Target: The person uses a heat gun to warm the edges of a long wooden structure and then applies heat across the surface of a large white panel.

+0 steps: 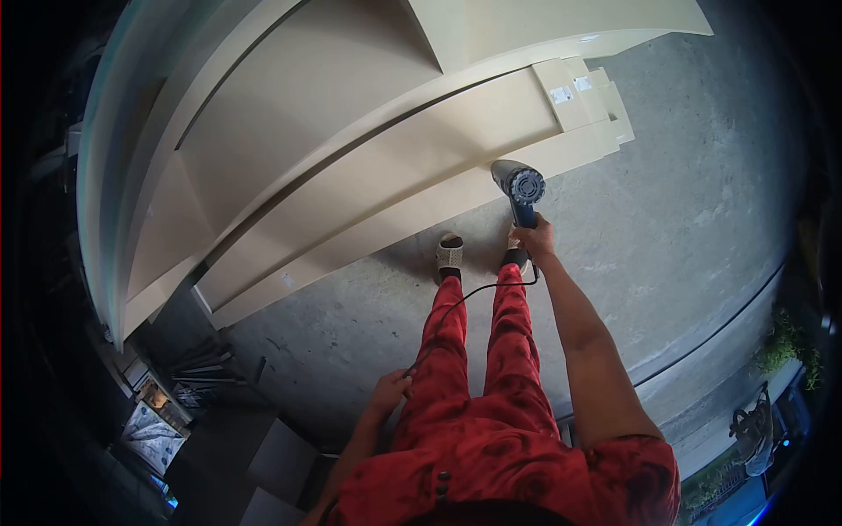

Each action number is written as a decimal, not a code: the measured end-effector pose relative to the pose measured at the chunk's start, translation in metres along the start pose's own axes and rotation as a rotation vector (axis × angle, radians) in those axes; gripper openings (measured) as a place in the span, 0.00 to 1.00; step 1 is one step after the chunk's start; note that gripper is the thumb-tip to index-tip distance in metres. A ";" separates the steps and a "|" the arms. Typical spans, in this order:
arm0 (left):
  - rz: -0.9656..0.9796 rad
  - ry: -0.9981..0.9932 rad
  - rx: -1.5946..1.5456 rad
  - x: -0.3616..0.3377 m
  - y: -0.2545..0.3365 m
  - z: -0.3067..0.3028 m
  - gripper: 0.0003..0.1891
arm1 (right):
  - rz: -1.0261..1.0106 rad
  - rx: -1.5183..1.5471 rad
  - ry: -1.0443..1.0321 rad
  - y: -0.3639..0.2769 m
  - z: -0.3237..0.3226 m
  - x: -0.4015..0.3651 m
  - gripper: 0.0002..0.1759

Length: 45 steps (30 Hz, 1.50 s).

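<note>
A workshop: stacked cream boards point(368, 175) on a bare concrete floor point(684, 202), scrap offcuts point(206, 364) nearby.

**One head camera, looking steeply down**

I see everything through a single fisheye lens worn on the person's head. It faces forward and almost straight down the body, so the red-clad legs point(491, 351) run up the middle to the concrete floor point(693, 219). The right hand point(535, 237) and its heat gun point(519, 186) sit at arm's length near centre. The left hand point(390, 386) is closer and lower. Pale boards point(395, 175) curve across the top, bent by the lens.
</note>
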<state>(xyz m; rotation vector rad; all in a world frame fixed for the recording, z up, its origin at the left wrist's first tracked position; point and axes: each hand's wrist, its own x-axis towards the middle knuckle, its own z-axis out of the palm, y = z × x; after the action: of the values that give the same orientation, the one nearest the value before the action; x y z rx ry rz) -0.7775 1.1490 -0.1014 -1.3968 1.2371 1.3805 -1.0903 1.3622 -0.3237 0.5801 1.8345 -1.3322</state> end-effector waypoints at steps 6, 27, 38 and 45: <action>-0.024 0.021 -0.075 0.001 -0.022 -0.003 0.17 | 0.011 -0.102 -0.007 0.014 -0.003 0.012 0.25; 0.120 0.048 -0.121 -0.006 -0.073 0.022 0.16 | 0.034 -0.343 -0.006 -0.036 0.001 -0.001 0.21; -0.155 0.009 -0.188 -0.020 -0.119 -0.055 0.15 | -0.061 -0.324 -0.125 0.016 0.072 -0.048 0.27; -0.107 0.028 -0.325 -0.018 -0.168 -0.058 0.15 | -0.051 -0.422 -0.259 0.037 0.154 -0.071 0.24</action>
<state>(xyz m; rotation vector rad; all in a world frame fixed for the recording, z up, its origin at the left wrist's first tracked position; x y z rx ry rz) -0.6001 1.1283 -0.0937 -1.6825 0.9683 1.5394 -0.9714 1.2361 -0.3104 0.1311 1.8456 -0.9571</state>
